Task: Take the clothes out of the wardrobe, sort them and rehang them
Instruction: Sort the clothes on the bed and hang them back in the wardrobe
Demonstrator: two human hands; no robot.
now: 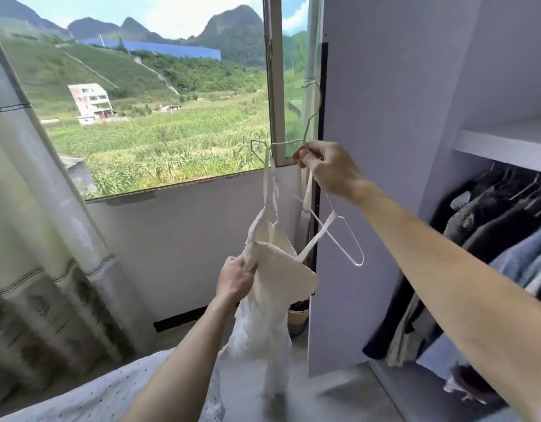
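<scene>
Cream camisole (272, 269) hangs upright between the hands. The left hand (235, 278) grips its top edge. Above and to the right, the right hand (327, 169) pinches a grey wire hanger (308, 124) and a white hanger (352, 236), each catching a strap. The wardrobe's hung clothes (491, 226) lie rightward, nearer the right arm.

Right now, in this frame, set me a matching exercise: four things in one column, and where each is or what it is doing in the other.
Things:
1. right hand
2. left hand
3. dark clothes
4. curtain

Places or states:
A. hanging inside the wardrobe
B. gripping the upper edge of the white top
C. holding up the wire hanger
D. left of the window

Pairs: 1-C, 2-B, 3-A, 4-D
</scene>
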